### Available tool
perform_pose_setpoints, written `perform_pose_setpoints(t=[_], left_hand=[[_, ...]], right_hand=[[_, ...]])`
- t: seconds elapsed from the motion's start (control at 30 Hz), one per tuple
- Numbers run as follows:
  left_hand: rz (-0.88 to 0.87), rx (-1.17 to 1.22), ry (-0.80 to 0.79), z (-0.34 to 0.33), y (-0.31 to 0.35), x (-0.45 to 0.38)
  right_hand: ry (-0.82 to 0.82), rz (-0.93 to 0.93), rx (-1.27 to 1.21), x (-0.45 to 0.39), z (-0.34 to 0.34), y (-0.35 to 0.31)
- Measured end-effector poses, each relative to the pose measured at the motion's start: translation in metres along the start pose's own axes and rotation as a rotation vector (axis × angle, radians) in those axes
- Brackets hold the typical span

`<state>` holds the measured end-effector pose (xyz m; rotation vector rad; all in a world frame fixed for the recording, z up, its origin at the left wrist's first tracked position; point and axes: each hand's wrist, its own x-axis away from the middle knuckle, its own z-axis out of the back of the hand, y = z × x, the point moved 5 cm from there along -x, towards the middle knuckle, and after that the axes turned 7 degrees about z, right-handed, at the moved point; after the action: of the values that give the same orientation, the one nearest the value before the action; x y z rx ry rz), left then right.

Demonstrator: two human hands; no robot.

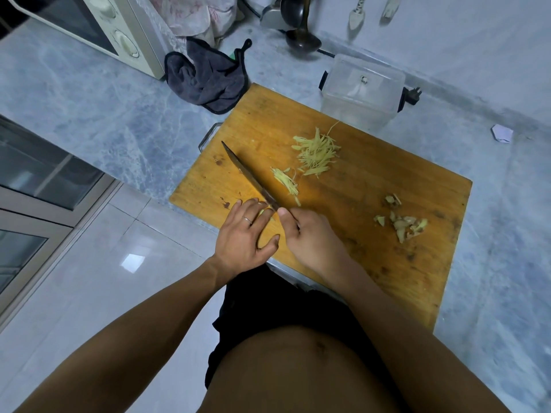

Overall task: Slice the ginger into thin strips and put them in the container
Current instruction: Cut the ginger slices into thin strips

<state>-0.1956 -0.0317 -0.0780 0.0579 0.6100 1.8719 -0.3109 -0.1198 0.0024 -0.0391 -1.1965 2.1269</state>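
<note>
A wooden cutting board point(372, 186) lies on the marble counter. My right hand point(310, 234) is shut on the handle of a dark knife point(247, 174), blade pointing away to the left. My left hand point(244, 231) presses its fingertips on a small piece of ginger point(263, 212) right beside the blade; most of that piece is hidden. A small row of cut strips point(286, 181) lies just right of the blade, and a bigger pile of ginger strips point(317, 152) lies further back. Ginger peelings point(402, 223) sit at the board's right. A clear plastic container point(360, 90) stands behind the board.
A dark cloth point(205, 76) lies crumpled at the board's far left corner, next to a cream microwave point(104, 28). A ladle point(301, 34) leans at the back wall. A plug point(413, 95) and a scrap of paper point(502, 133) lie right of the container.
</note>
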Motion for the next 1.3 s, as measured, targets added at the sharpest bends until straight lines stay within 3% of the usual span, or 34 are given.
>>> perform_pose_setpoints(t=[0.5,0.6,0.8,0.9,1.17,1.3], left_hand=[[0.058,-0.096,-0.169,0.007,0.008,-0.013],[0.115,-0.007,-0.224,0.006,0.017,-0.027],[0.427,0.341,0.16,0.038,-0.008,-0.023],[0.543,0.365,0.104,0.038,-0.011,-0.015],[0.603,0.601,-0.041,0.03,0.007,-0.052],[0.656,0.584,0.027,0.037,-0.005,-0.056]], right_hand=[[-0.001,0.051,0.072,-0.006,0.035,0.009],[0.03,0.058,0.069,-0.001,0.048,0.011],[0.02,0.073,-0.02,0.008,0.054,0.01],[-0.02,0.08,0.001,0.009,0.048,0.012],[0.051,0.075,0.009,0.016,0.051,0.026],[0.09,0.06,0.0,0.02,0.061,0.032]])
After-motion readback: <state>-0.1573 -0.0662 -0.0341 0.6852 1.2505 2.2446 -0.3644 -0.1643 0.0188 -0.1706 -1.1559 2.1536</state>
